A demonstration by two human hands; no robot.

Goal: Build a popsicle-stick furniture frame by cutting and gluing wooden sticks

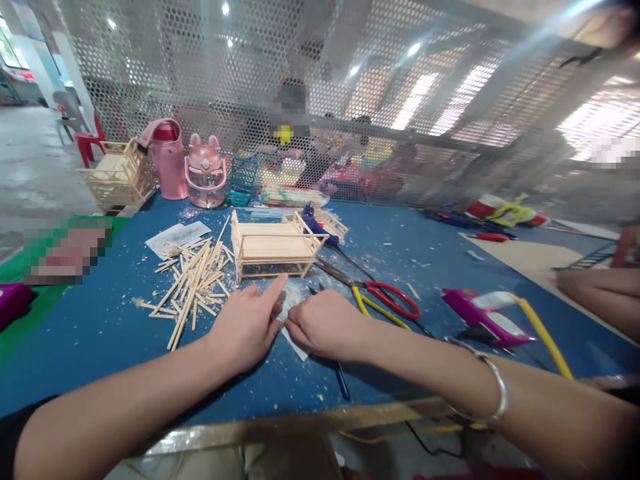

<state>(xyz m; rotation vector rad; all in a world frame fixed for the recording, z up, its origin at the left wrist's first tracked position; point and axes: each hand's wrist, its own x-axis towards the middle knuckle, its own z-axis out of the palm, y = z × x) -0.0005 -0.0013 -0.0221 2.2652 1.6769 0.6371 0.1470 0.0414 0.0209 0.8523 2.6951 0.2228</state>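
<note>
My left hand [246, 323] and my right hand [327, 325] meet low over the table's near middle, fingertips almost touching. The left thumb is bent in toward the fingers while its index finger points forward. My right hand is curled with the knuckles up. What either hand grips is hidden by the fingers. A white slip of paper [299, 348] shows beneath and between them. Just beyond stands a small model bed of wooden sticks [275, 241]. To the left lies a heap of loose sticks [193, 287]. A dark-blue-handled tool [343, 383] lies partly under my right hand.
Red- and yellow-handled pliers [393, 298] and a blue glue gun [320, 225] lie behind my right hand. A purple device [487, 320] sits at right. Pink bottles [206, 175] and a stick model [120, 175] stand back left, before a perforated metal screen [200, 73].
</note>
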